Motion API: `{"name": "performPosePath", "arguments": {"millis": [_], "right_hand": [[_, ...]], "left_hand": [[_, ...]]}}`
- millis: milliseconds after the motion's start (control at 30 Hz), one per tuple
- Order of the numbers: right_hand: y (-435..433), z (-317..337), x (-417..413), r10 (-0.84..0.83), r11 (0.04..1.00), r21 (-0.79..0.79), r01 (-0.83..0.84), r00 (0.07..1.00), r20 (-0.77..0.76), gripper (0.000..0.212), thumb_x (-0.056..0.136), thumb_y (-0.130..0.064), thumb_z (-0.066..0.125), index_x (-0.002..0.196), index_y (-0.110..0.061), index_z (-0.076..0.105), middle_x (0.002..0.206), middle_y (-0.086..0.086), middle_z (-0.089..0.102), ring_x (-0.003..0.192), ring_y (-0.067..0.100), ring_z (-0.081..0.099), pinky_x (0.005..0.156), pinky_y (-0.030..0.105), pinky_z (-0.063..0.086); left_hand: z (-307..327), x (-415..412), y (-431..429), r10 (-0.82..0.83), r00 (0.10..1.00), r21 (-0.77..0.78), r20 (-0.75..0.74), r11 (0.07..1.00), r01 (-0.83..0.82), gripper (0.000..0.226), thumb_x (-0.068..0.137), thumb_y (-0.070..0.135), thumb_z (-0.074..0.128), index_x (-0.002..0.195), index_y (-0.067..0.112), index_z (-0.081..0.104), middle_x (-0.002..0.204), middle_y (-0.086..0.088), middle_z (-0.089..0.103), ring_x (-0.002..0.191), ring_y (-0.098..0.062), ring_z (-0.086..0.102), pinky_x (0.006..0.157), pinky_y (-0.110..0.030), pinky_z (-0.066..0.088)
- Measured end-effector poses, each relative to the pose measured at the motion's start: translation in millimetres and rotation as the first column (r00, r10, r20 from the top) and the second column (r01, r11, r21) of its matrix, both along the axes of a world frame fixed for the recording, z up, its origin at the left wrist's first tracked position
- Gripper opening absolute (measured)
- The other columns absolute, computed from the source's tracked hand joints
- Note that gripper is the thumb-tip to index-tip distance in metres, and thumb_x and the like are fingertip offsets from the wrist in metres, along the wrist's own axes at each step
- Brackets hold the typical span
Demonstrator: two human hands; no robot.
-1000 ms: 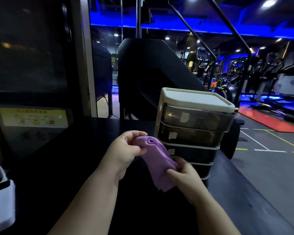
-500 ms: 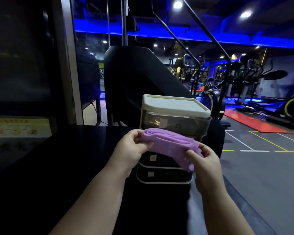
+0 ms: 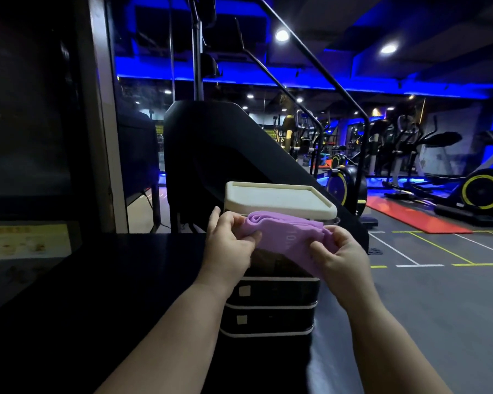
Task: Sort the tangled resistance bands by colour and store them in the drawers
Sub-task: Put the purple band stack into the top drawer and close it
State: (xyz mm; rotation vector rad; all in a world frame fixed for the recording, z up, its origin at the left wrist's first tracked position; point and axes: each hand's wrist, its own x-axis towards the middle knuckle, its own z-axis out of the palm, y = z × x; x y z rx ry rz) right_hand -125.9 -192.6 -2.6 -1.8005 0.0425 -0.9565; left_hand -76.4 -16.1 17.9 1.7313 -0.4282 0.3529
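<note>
Since a second ago we have lifted the purple band [image 3: 285,233] from low in front of the lower drawers up to the level of the top drawer, and it now lies stretched out sideways rather than hanging down.

Our left hand [image 3: 228,245] pinches the rolled left end, its fingers [image 3: 251,237] closed on the rubber. Our right hand [image 3: 339,254] grips the other end, thumb and fingers clamped round the folds. The band is in the air between them, just under the pale lid of the drawer unit [image 3: 276,199], which stands on the dark desk [image 3: 111,280].

As for progress, this one band looks freed from any tangle and folded into a neat bundle, so we judge its sorting done. Storing it is not yet done, as it is in no drawer. The band hides the top drawer front, so we cannot tell whether that drawer is open. The lower drawers, each with a small white label [image 3: 244,290], look shut, and their dark fronts do not show what is inside. No other bands are in view, so we cannot say how many are left to sort.
</note>
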Motion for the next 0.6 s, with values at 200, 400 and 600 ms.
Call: {"name": "performPosePath", "arguments": {"millis": [200,400,600], "right_hand": [[-9.4,0.6,1.7,-0.174,0.942,-0.295,0.161,0.985,-0.018,0.019,0.087,-0.017,0.065,0.098,-0.032,0.065,0.082,-0.012,0.066,0.081,0.008,0.061,0.065,0.020,0.042],[-7.1,-5.1,7.3,-0.285,0.919,-0.268,0.290,0.957,0.058,0.021,0.081,-0.027,0.058,0.101,-0.028,0.065,0.088,-0.005,0.067,0.094,0.024,0.060,0.076,0.035,0.044],[-8.2,-6.0,11.1,-0.090,0.983,-0.151,0.101,0.993,0.079,0.031,0.083,-0.016,0.063,0.090,-0.047,0.060,0.087,-0.012,0.069,0.083,0.005,0.065,0.072,0.020,0.047]], "left_hand": [[-1.2,9.0,-0.5,-0.041,0.999,-0.004,-0.027,0.999,0.041,0.020,0.078,0.032,0.075,0.090,0.030,0.060,0.155,-0.010,0.030,0.147,-0.016,0.022,0.113,-0.024,0.023],[-14.0,17.6,-10.0,-0.023,0.999,-0.004,-0.026,1.000,0.023,0.024,0.070,0.038,0.071,0.090,0.032,0.059,0.117,-0.013,0.058,0.101,-0.021,0.062,0.096,-0.042,0.052],[-15.6,12.3,-9.5,0.043,0.999,0.009,-0.010,0.999,-0.043,0.018,0.082,0.023,0.075,0.089,0.030,0.059,0.138,-0.011,0.042,0.123,-0.026,0.050,0.107,-0.045,0.042]]}}
